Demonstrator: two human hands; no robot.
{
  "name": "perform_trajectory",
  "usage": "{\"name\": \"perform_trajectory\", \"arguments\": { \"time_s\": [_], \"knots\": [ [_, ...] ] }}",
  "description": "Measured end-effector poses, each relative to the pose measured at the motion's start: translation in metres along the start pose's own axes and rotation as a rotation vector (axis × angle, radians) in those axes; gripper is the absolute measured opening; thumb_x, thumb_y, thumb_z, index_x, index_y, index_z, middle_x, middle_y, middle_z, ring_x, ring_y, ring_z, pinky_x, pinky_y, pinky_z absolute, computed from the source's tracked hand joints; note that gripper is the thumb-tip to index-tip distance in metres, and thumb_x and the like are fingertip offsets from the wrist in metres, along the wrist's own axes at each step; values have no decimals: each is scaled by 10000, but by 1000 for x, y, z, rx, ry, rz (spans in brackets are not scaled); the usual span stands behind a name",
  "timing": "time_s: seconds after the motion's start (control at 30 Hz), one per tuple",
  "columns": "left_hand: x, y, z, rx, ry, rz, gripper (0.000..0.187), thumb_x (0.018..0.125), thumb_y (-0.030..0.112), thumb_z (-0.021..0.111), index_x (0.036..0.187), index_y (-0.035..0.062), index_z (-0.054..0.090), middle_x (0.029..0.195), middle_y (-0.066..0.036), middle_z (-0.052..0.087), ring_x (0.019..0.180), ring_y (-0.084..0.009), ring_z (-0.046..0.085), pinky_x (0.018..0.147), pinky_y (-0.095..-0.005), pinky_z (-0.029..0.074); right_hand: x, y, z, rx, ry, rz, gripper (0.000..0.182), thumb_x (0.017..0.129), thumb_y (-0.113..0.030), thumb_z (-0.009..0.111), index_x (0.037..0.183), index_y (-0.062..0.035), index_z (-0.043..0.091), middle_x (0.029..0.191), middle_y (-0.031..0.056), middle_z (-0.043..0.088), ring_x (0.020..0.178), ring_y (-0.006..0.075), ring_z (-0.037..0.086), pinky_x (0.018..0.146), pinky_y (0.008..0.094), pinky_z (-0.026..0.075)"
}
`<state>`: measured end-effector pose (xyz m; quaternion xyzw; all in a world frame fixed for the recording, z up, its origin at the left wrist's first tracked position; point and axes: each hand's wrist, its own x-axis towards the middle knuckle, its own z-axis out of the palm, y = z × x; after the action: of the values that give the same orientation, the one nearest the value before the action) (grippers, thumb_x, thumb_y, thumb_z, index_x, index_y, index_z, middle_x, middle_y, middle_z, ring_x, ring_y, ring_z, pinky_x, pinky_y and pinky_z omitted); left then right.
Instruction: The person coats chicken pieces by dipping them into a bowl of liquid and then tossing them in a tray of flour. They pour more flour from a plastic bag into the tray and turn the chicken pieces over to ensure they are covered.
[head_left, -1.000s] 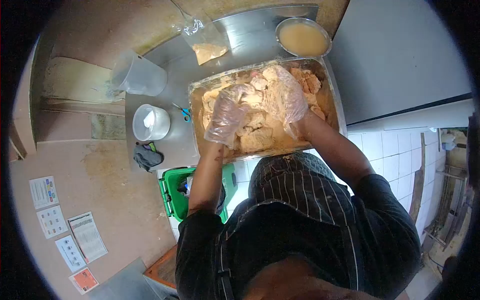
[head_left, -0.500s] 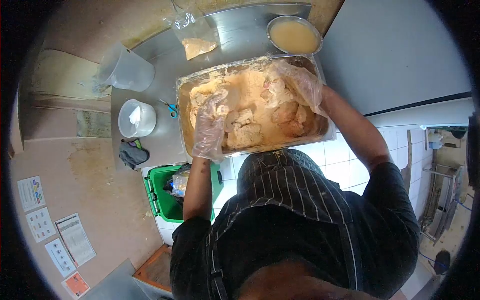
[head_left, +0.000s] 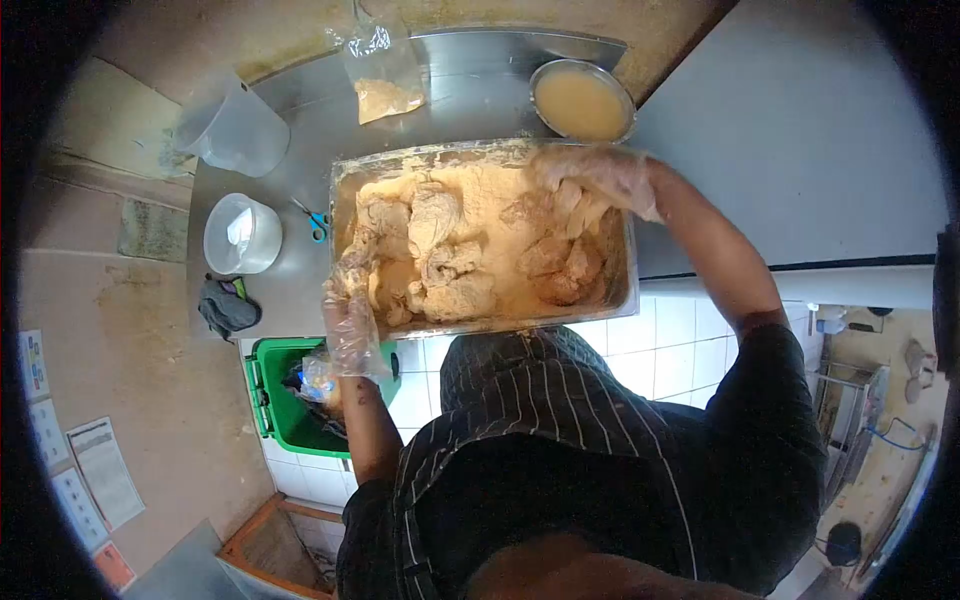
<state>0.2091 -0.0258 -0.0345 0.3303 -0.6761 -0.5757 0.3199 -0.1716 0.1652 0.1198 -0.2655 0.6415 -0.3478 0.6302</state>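
Note:
A metal tray (head_left: 485, 326) holds pale breading flour and several coated pieces that look like raw chicken (head_left: 436, 215). My left hand (head_left: 350, 318), in a clear plastic glove, is at the tray's left side, its flour-caked fingers stretched out inside along the wall. A coated piece lies just to its right. Over the back right of the tray is my right hand (head_left: 592, 182), also gloved, fingers apart and hanging down above the breading. Darker, thinly coated pieces (head_left: 565, 270) lie below it in the right part.
Behind the tray stand a bowl of cloudy liquid (head_left: 582, 102) and a bag of breading (head_left: 388, 98). Blue-handled scissors (head_left: 318, 228), a white tub (head_left: 243, 235), a clear jug (head_left: 238, 130) and a dark cloth (head_left: 228, 306) are left. A green bin (head_left: 285, 425) stands below the bench.
My left hand has moved left, off the coated pieces to the tray's side wall. My right hand's fingers have come away from a piece at the back right. The view has shifted slightly.

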Motion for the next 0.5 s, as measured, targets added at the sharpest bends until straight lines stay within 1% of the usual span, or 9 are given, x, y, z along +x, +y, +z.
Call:
{"name": "perform_trajectory", "arguments": {
  "time_s": [0.03, 0.07, 0.17, 0.2, 0.23, 0.3, 0.37, 0.43, 0.5],
  "knots": [
    [-1, 9, 5, -6, 7, -3, 406, 959, 124, 547, 1344, 13, 483, 1290, -112, 570, 1177, -229, 544, 1018, -367, 430, 6, -3, -15, -106, 78, -43, 488, 891, -446, 619, 1213, -82, 584, 1145, 76, 616, 1056, 216, 608, 825, 355, 569],
    [-3, 22, 9, -102, 17, -57, 403, 958, 112, 553, 1341, 14, 482, 1288, -109, 569, 1173, -223, 544, 1013, -361, 434, 13, -6, -34, -113, 75, -36, 488, 891, -446, 619, 1213, -82, 584, 1145, 76, 616, 1056, 216, 608, 825, 355, 569],
    [-9, 29, 16, -244, 54, -74, 386, 950, 65, 560, 1325, 11, 488, 1274, -105, 573, 1159, -213, 549, 995, -350, 450, 32, -19, -87, 15, 19, 16, 492, 904, -553, 550, 1025, -77, 584, 1016, 85, 611, 746, 215, 647, 732, 319, 578],
    [-9, 17, 13, -211, 81, -69, 377, 953, 63, 554, 1321, 10, 490, 1268, -103, 577, 1144, -212, 559, 980, -347, 461, 25, -31, -92, -105, 113, -43, 520, 934, -565, 495, 995, -56, 586, 921, 93, 618, 645, 210, 632, 689, 319, 576],
    [-11, 5, 8, -175, 106, -67, 369, 955, 61, 549, 1317, 10, 492, 1261, -102, 580, 1129, -211, 568, 964, -344, 471, 28, -39, -93, -115, 107, -41, 520, 934, -565, 495, 995, -56, 586, 921, 93, 618, 645, 210, 632, 689, 319, 576],
    [-18, -21, -7, -84, 145, -116, 368, 955, 69, 550, 1314, 9, 493, 1254, -108, 584, 1119, -209, 576, 951, -342, 477, 39, -54, -98, 82, 262, -57, 506, 953, -530, 487, 999, -40, 602, 859, 111, 641, 675, 236, 649, 652, 341, 570],
    [-28, -21, -10, 11, 181, -167, 367, 955, 77, 552, 1311, 7, 494, 1246, -114, 587, 1108, -208, 583, 938, -340, 482, 66, -44, -122, 186, 307, -91, 505, 955, -519, 489, 1008, -32, 610, 842, 118, 660, 712, 255, 655, 620, 353, 553],
    [-35, 2, -8, 100, 216, -144, 371, 954, 92, 553, 1309, 1, 492, 1237, -127, 593, 1091, -215, 595, 916, -337, 488, 98, -27, -164, 146, 219, -34, 500, 962, -480, 494, 1114, -16, 603, 947, 144, 671, 868, 260, 668, 685, 384, 565],
    [-38, 27, -8, 116, 190, -209, 367, 953, 96, 556, 1301, -2, 495, 1238, -129, 595, 1099, -217, 590, 925, -340, 481, 127, -9, -187, 168, 250, -24, 495, 962, -471, 497, 1115, -14, 612, 966, 152, 670, 906, 263, 664, 708, 398, 566]
  ]
}}
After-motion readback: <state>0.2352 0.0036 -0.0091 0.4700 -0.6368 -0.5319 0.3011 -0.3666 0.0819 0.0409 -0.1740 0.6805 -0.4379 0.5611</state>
